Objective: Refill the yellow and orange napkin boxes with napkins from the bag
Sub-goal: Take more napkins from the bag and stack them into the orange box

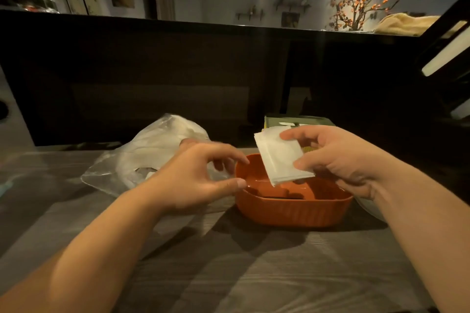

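**Table** (254, 274): grey wood-grain surface that carries every item below.

**Orange napkin box** (292, 213): ribbed outer wall, rounded corners, open top. It stands at the centre of the table, and its orange inner floor is visible.

**Napkins** (278, 157): a small stack of folded white squares, tilted, with the lower corner dipping over the open orange napkin box. It is not resting on the box floor.

**Right grip** (338, 160): grasps the napkins, thumb on the near face and fingertips at the upper edge, above the right half of the orange napkin box.

**Left grip** (195, 180): released and holding nothing. The fingers are loosely curved, with thumb and forefinger apart, at the left rim of the orange napkin box. Whether it touches the rim cannot be told.

**Bag** (152, 152): clear crumpled plastic with white napkins inside. It lies on the table just left of the orange napkin box, partly behind the left grip.

**Yellow napkin box** (297, 121): stands directly behind the orange one, mostly hidden by the napkins and the right grip. Its top looks dim and greenish in the low light.

**Pale rounded object** (368, 208): sits just right of the orange napkin box under the right wrist. What it is cannot be told.

**Dark partition** (178, 71): rises behind the table.

**Ornamental tree** (363, 5): orange blossoms, lit, beyond the dark partition.
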A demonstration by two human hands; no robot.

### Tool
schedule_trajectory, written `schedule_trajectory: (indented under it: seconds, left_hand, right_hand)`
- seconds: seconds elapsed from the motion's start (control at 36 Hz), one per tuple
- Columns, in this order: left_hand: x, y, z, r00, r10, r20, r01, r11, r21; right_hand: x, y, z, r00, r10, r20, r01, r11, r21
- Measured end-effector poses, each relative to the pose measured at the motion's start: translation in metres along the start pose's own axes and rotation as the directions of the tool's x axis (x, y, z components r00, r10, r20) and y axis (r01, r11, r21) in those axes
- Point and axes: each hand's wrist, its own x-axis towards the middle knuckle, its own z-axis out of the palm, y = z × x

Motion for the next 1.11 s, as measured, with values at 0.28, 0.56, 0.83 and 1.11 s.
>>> schedule_trajectory:
  seconds: [0.28,0.56,0.83,1.11]
  left_hand:
    - [0.000,-0.015,0.013,0.998,-0.014,0.066,0.006,0.992,0.128]
    - [-0.001,-0.013,0.015,0.998,-0.001,0.056,-0.006,0.990,0.139]
    - [0.000,-0.009,0.017,0.998,-0.003,0.065,-0.007,0.988,0.156]
    - [-0.001,-0.005,0.016,0.998,-0.002,0.063,-0.008,0.986,0.165]
  right_hand:
    - [0.011,0.005,0.018,0.999,0.050,-0.017,-0.053,0.970,-0.238]
    - [0.016,0.003,0.032,0.969,0.226,0.099,-0.069,0.634,-0.771]
    - [0.028,-0.006,0.025,0.938,0.333,0.092,-0.088,0.488,-0.868]
    - [0.030,-0.007,0.037,0.926,0.348,0.148,-0.069,0.542,-0.838]
